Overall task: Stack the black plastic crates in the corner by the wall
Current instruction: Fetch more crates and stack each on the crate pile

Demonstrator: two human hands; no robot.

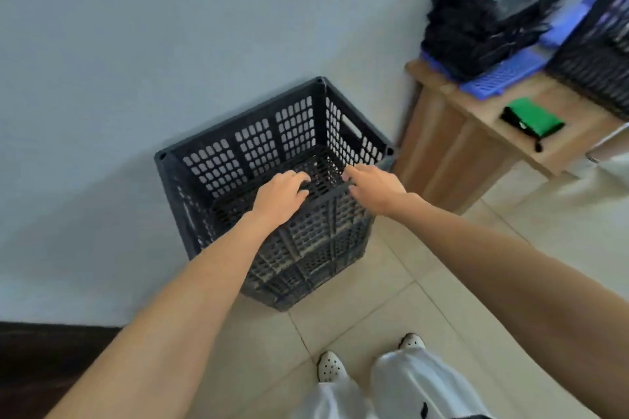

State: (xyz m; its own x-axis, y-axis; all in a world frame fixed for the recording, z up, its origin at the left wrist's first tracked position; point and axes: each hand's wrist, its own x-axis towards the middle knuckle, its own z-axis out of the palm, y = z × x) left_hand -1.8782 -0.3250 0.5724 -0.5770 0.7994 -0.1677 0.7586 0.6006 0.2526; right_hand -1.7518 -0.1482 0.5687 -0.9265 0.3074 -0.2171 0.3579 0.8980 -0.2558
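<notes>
both hands: left [280,196], right [374,187] curled over near rim of black crate [258,146] | crate against wall [136,44]; no legible writing

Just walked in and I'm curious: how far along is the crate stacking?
Done: a black perforated plastic crate stands against the pale wall, apparently atop another. In hand: the left hand and right hand rest on its near rim, fingers curled over, seemingly settling it. Left: another dark crate sits on the wooden table, perhaps next; it holds things, so I can't be sure.
</notes>
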